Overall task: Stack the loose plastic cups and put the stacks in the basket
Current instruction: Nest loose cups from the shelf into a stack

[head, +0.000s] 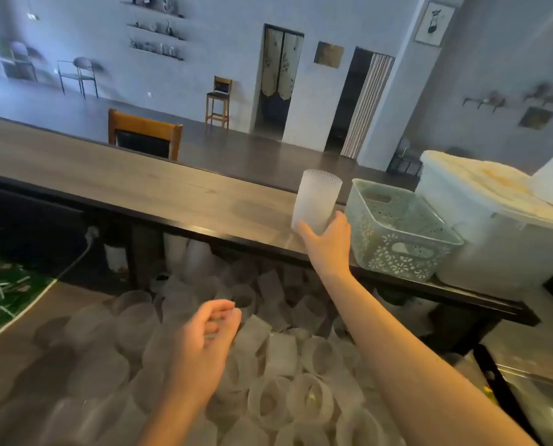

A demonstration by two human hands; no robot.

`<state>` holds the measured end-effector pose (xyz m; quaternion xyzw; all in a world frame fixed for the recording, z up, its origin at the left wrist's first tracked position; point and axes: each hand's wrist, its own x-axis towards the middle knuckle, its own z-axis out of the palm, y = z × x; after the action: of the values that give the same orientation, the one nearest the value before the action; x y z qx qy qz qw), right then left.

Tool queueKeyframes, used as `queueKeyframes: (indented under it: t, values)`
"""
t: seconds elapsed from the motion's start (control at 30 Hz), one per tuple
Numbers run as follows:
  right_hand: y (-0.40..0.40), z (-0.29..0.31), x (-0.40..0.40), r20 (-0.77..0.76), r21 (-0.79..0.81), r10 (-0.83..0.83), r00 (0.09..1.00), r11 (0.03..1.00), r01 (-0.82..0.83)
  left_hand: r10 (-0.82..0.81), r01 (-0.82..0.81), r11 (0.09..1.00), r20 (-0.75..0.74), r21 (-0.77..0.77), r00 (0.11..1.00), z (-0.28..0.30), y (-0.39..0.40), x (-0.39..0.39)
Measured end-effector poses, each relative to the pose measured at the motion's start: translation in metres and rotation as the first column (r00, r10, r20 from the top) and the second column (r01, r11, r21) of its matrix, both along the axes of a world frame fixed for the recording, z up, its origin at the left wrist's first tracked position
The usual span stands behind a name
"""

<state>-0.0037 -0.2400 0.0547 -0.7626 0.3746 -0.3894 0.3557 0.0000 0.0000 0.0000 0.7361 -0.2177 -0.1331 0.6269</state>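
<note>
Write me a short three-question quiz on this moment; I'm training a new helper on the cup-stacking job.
1. True or false: the basket already holds a stack of cups.
2. Which hand holds the frosted cup stack by its bottom end?
A. left hand
B. right hand
C. both
3. Fill in: the loose cups lie heaped ____ the level of the wooden counter.

Key
1. False: no cups show inside it.
2. B: the right hand has its grip on the stack, just left of the basket; the left hand is over the heap, holding nothing.
3. below
</note>
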Motion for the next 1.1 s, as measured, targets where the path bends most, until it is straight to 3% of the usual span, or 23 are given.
queueKeyframes:
  t: [0.17,0.43,0.57,0.83,1.0,1.1]
  values:
    - [-0.015,0.004,0.034,0.000,0.044,-0.119,0.993,0.992,0.119,-0.025,0.026,0.999,-0.005,0.034,1.000,-0.012,-0.006,0.024]
    - [-0.028,-0.006,0.053,0.109,0.139,-0.176,0.978,0.977,0.160,-0.048,0.043,0.998,-0.102,-0.054,0.994,-0.049,-0.006,0.043]
    - [-0.021,-0.003,0.046,0.116,0.099,-0.168,0.979,0.983,0.156,-0.070,0.065,0.997,-0.108,-0.051,0.992,-0.058,-0.001,0.044]
    - [0.023,-0.001,0.010,0.209,-0.008,-0.072,0.975,0.997,0.076,-0.070,0.078,0.977,-0.047,0.200,0.996,-0.103,0.002,0.037]
    - [0.056,-0.001,-0.029,0.249,-0.067,-0.001,0.968,0.998,0.019,-0.185,0.153,0.940,0.077,0.306,0.980,-0.099,-0.013,0.023]
    - [0.070,-0.011,-0.053,0.248,-0.059,0.011,0.969,0.998,0.004,-0.343,0.210,0.820,0.165,0.532,0.925,-0.094,-0.038,0.022]
